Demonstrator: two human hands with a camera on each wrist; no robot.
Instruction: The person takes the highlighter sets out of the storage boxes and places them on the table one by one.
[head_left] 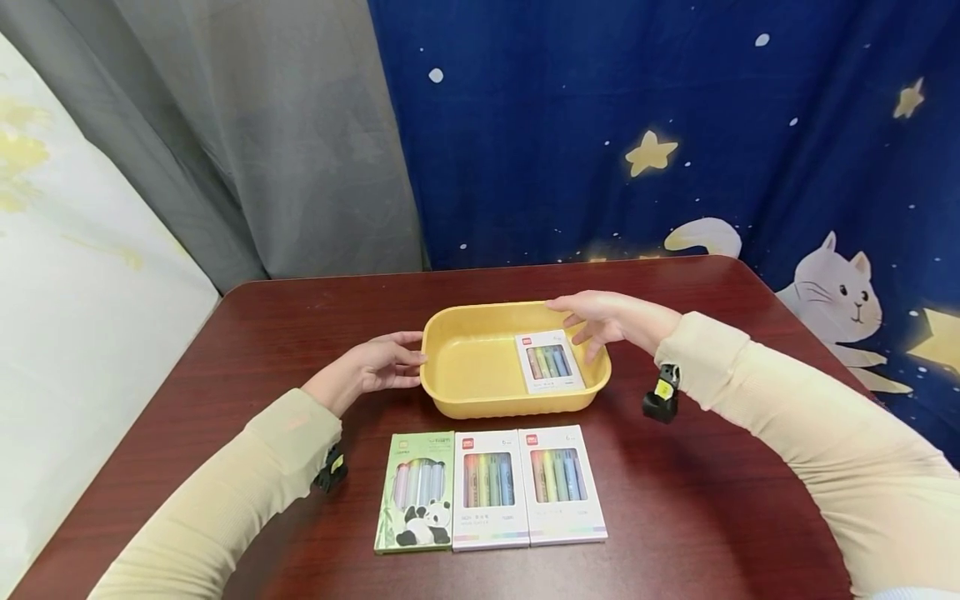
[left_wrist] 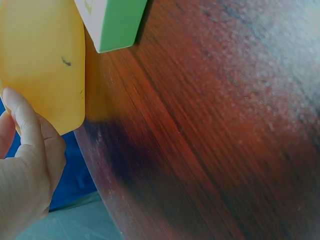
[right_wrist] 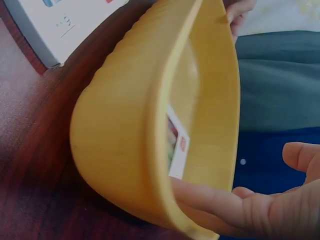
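Note:
A yellow plastic basket (head_left: 480,408) stands on the table, with one white box of colored pens (head_left: 550,362) lying face up at its right end. At the basket's left end, my left hand (head_left: 386,362) pinches the rim; the left wrist view shows its fingers against the outer wall. My right hand (head_left: 600,319) reaches over the right end, fingers extended inside beside the white box. In the right wrist view its thumb stands apart from the rim. In front of the basket lie a green panda pen box (head_left: 415,492), a white pen box (head_left: 491,490) and another white pen box (head_left: 562,485), side by side.
The dark red wooden table (head_left: 300,317) has rounded far corners. Behind it hang a grey curtain (head_left: 300,150) and a blue curtain (head_left: 540,133) with stars and a cat. A white patterned cloth (head_left: 75,292) hangs at the left.

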